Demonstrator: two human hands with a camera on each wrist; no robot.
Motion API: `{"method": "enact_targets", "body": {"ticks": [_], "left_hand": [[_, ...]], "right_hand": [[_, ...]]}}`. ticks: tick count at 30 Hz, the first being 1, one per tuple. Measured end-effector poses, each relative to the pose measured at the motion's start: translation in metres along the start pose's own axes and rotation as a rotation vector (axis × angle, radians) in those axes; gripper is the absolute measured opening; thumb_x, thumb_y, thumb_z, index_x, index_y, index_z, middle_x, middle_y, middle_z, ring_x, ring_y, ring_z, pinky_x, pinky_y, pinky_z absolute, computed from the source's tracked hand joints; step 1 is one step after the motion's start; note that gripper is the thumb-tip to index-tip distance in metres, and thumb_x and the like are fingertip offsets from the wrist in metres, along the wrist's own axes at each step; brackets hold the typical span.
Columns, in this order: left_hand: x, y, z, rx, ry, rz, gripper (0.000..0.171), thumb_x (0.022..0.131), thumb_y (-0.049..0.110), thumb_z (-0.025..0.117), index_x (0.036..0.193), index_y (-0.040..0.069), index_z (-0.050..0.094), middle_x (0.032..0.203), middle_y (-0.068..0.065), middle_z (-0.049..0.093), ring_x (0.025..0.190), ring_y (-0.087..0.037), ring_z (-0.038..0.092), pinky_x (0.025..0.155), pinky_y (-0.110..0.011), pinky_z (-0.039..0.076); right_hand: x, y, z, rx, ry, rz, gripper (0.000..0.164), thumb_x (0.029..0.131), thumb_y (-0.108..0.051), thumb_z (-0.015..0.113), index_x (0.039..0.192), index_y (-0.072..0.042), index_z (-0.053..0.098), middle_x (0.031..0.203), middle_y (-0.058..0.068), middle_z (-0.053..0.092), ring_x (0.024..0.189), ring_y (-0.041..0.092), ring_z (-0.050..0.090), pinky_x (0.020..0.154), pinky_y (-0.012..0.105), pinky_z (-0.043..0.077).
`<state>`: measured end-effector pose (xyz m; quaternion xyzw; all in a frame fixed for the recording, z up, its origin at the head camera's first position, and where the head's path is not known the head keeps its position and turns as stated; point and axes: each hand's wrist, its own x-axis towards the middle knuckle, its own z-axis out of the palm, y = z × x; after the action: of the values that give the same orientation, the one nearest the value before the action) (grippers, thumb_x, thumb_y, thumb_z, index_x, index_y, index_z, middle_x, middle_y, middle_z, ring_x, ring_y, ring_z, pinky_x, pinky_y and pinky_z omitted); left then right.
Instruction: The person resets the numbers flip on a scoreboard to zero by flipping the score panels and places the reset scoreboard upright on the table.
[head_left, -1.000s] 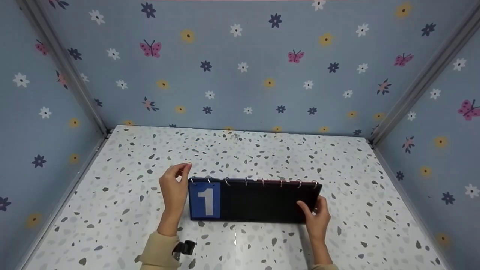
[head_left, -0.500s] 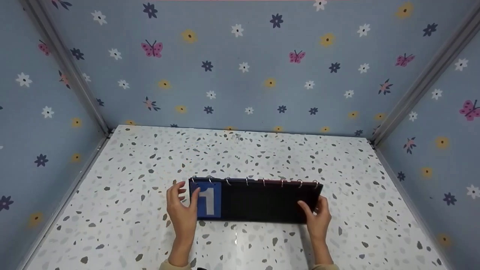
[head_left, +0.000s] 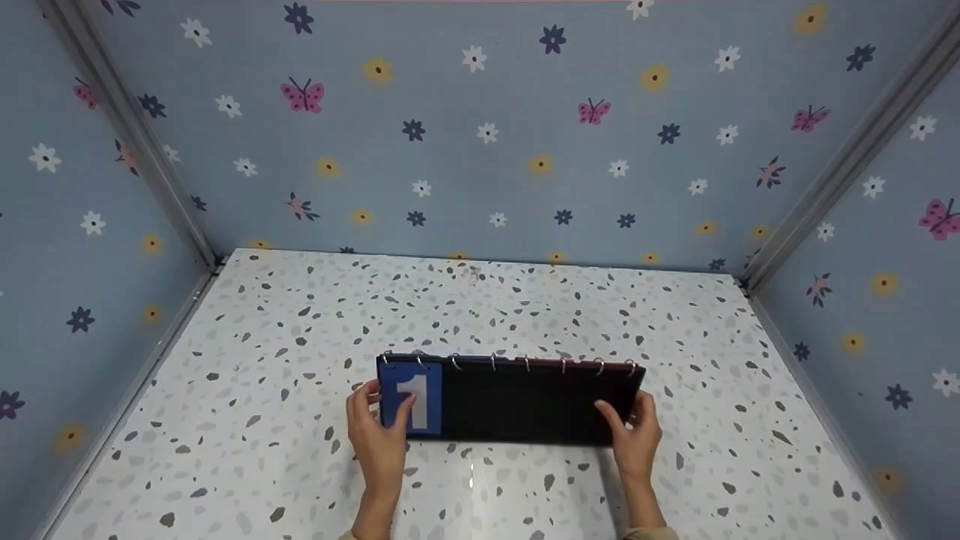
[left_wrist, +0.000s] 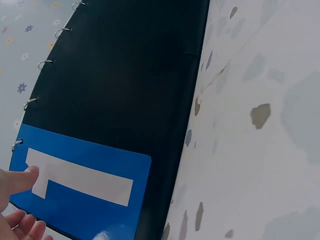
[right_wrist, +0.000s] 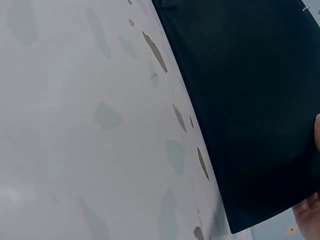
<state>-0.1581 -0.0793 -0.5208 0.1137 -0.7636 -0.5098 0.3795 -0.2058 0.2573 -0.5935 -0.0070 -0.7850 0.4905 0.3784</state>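
A black flip scoreboard (head_left: 517, 405) stands on the table, tilted back, with several metal rings along its top edge. On its left end hangs a blue card (head_left: 432, 376) with a white number 1; the rest of the front is plain black. My left hand (head_left: 381, 446) holds the left edge, thumb over the card and fingers behind. In the left wrist view the thumb (left_wrist: 22, 181) lies on the white 1. My right hand (head_left: 637, 442) grips the right edge, thumb in front and fingers behind; only parts of it show in the right wrist view.
A white speckled table top (head_left: 300, 292) lies beneath the scoreboard. Blue panels (head_left: 487, 90) with flowers and butterflies close off the back and both sides, with grey posts (head_left: 135, 135) at the corners.
My left hand has come down from beside the scoreboard's top left corner, opened, and taken hold of its left edge, thumb over the card. The right hand and the scoreboard stay put.
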Motion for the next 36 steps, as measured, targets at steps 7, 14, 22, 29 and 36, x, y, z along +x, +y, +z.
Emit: {"method": "enact_targets", "body": {"ticks": [7,14,22,29,36], "left_hand": [[-0.002,-0.005,0.004,0.007,0.039,-0.019,0.049,0.062,0.004,0.08,0.102,-0.004,0.052,0.095,-0.014,0.051,0.087,-0.024,0.049,0.071,-0.04,0.039],[-0.005,-0.005,0.009,0.011,0.058,-0.02,0.048,0.061,0.004,0.08,0.099,-0.004,0.052,0.094,-0.013,0.052,0.082,-0.023,0.051,0.069,-0.035,0.041],[0.003,-0.005,0.006,-0.04,0.077,-0.057,0.026,0.069,0.003,0.075,0.086,-0.004,0.057,0.079,-0.011,0.058,0.069,-0.018,0.054,0.059,-0.026,0.042],[0.007,-0.001,-0.004,-0.041,0.034,-0.118,0.012,0.071,0.001,0.072,0.075,-0.003,0.061,0.068,-0.01,0.061,0.061,-0.017,0.055,0.056,-0.015,0.04],[0.009,0.006,-0.018,0.042,-0.048,-0.123,0.015,0.073,0.003,0.071,0.083,-0.001,0.06,0.07,-0.007,0.064,0.062,-0.016,0.056,0.058,-0.018,0.041]], "right_hand": [[0.0,0.0,0.0,-0.002,0.004,0.009,0.039,0.071,-0.028,0.075,0.101,-0.016,0.054,0.085,-0.006,0.059,0.074,0.008,0.053,0.06,0.019,0.043],[0.001,-0.012,-0.002,0.045,-0.017,0.049,0.039,0.072,-0.026,0.074,0.101,-0.011,0.054,0.087,0.0,0.06,0.076,0.01,0.054,0.064,0.02,0.044],[-0.001,0.003,0.002,-0.034,0.016,0.034,0.038,0.07,-0.028,0.075,0.1,-0.017,0.054,0.084,-0.004,0.058,0.072,0.009,0.053,0.061,0.019,0.042],[-0.001,0.001,0.0,0.036,0.006,-0.008,0.039,0.07,-0.021,0.076,0.101,-0.014,0.053,0.083,-0.001,0.059,0.07,0.011,0.053,0.059,0.019,0.042],[0.0,-0.001,0.0,0.015,0.007,0.007,0.038,0.071,-0.024,0.075,0.1,-0.013,0.053,0.084,0.0,0.059,0.071,0.011,0.054,0.061,0.018,0.043]]}}
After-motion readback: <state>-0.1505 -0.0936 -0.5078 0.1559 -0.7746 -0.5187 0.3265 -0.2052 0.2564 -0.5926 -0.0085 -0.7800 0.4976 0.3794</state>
